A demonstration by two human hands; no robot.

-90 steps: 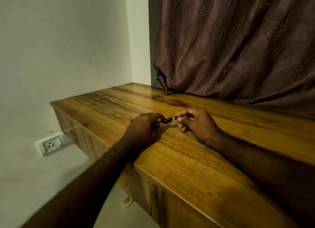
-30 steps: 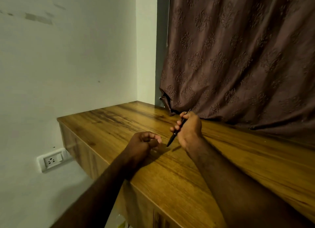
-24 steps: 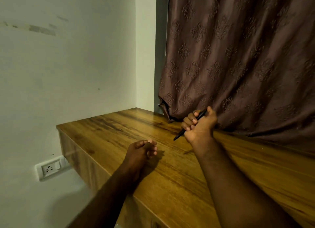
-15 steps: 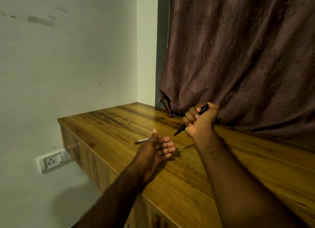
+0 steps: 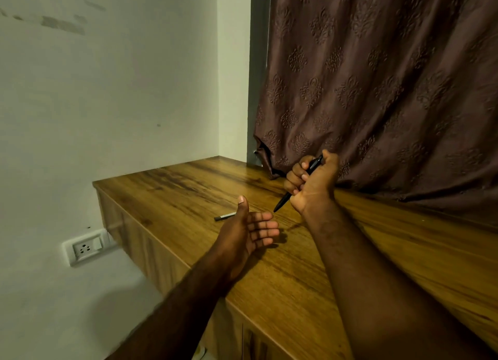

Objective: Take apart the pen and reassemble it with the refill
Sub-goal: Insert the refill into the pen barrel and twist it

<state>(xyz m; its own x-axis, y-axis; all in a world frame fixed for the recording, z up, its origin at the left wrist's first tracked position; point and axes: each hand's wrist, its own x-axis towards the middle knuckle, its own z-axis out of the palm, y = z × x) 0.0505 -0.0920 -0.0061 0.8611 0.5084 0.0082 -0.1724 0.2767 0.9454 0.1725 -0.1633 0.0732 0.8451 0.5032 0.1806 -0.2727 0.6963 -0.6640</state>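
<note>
pen [image 5: 299, 185] slants tip-down through the fisted right hand [image 5: 312, 183]; left hand [image 5: 249, 229] open, empty.

Dim, warm indoor light with a yellow-green cast. White wall [image 5: 107, 90] at left brightest; curtain [image 5: 390, 90] at right dark. Soft shadow on wooden desk [image 5: 269, 279] under the left hand [image 5: 248, 233]. Near forearms underexposed, slightly blurred. Wide-angle bending at edges. No glare.

Right hand [image 5: 314, 187] fists black pen [image 5: 283, 200]; left hand [image 5: 249, 231] open, empty.
</note>
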